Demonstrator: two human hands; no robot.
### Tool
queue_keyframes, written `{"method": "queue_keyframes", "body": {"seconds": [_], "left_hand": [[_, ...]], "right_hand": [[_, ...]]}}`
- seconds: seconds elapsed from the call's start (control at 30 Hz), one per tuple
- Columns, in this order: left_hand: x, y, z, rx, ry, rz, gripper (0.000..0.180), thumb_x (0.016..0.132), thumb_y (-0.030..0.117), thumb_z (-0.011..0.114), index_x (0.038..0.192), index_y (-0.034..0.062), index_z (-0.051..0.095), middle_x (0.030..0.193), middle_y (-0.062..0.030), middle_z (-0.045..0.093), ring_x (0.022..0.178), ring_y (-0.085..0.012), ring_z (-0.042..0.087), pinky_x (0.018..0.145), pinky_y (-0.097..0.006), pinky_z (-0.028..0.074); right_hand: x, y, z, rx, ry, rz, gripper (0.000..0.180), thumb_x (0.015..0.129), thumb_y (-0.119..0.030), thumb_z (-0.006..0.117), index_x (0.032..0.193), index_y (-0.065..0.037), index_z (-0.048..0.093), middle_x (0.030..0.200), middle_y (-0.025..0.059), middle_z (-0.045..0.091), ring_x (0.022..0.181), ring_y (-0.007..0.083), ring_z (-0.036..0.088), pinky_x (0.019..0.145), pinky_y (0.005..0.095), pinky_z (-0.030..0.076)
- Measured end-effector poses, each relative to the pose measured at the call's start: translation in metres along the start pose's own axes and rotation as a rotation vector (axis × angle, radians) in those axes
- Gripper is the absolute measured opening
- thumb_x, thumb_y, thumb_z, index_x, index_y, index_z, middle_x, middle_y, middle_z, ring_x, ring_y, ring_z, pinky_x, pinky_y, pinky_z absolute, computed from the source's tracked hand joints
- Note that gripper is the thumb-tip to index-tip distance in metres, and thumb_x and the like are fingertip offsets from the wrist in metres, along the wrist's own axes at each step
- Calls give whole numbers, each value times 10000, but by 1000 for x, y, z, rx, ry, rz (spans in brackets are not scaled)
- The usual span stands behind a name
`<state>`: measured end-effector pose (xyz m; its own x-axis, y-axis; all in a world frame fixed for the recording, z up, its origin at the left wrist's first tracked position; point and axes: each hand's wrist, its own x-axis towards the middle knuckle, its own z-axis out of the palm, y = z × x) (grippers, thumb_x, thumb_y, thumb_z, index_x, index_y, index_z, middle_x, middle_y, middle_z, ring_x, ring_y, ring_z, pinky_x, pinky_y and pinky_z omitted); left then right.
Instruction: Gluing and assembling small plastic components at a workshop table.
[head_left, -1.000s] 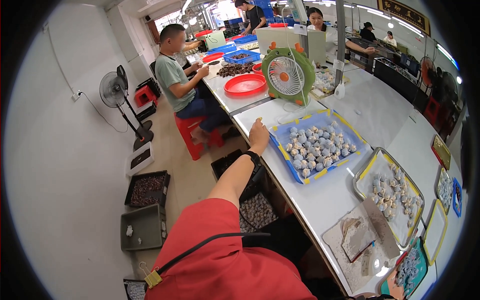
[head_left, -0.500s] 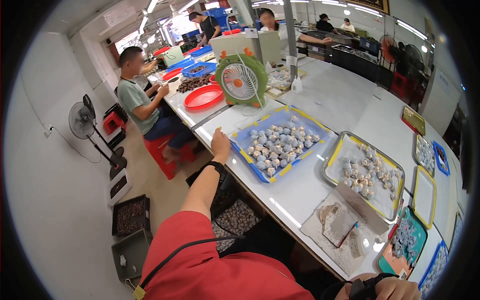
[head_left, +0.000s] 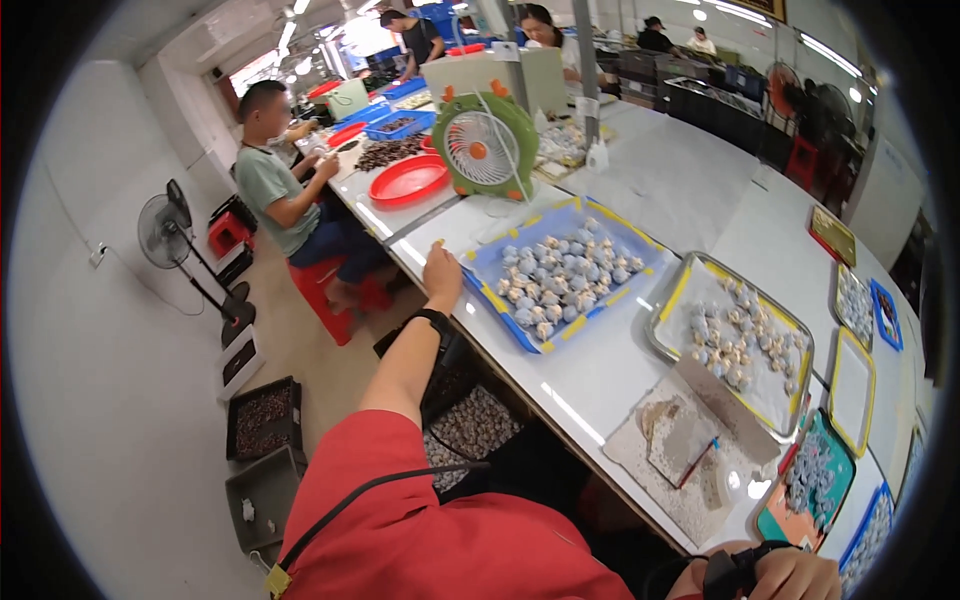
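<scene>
My left hand (head_left: 441,272) rests on the table (head_left: 620,360) edge; the parts tray (head_left: 565,270) lies just right of my fingers (head_left: 437,250), the desk fan (head_left: 484,146) beyond.

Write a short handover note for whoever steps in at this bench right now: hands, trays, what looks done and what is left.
Left hand: resting on the table edge at the near corner of the blue tray, which is full of small grey pieces; grip unclear.
Right hand: low at the frame's bottom edge, wearing a wrist strap, holding nothing visible.
Metal tray: partly filled with similar pieces.
Done or left: cannot be judged from this view; both trays hold pieces.
</scene>
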<state>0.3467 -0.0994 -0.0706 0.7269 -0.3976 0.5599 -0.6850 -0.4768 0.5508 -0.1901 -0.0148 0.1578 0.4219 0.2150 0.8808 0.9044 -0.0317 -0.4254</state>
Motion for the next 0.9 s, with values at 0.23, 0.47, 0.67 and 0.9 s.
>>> {"method": "queue_keyframes", "body": {"seconds": [0.23,0.47,0.67,0.9], "left_hand": [[-2,8,-4,-35,-23,-29,252,840,100,440,1077,34,494,915,-193,585,853,-356,562,747,-420,444],[2,1,0,-147,14,-81,267,828,88,452,1084,20,485,942,-211,584,856,-356,567,734,-429,447],[56,-9,-17,-178,-296,-298,484,747,106,496,1208,15,381,1035,-269,552,974,-389,540,835,-425,429],[157,47,-91,71,-305,-94,522,770,118,460,1268,33,329,1142,-263,502,1071,-376,496,903,-445,398]], "right_hand": [[-4,3,11,10,-13,37,163,844,-161,527,949,-73,615,872,91,630,659,269,598,527,323,384],[-3,-3,26,-151,177,118,182,859,-193,529,959,-68,615,838,93,639,670,254,615,527,305,381],[14,4,22,-156,112,155,144,853,-183,514,787,-85,597,662,55,587,534,201,535,499,313,369],[15,19,25,-200,29,208,196,841,-197,544,811,-6,574,694,105,586,537,225,532,448,317,390]]}}
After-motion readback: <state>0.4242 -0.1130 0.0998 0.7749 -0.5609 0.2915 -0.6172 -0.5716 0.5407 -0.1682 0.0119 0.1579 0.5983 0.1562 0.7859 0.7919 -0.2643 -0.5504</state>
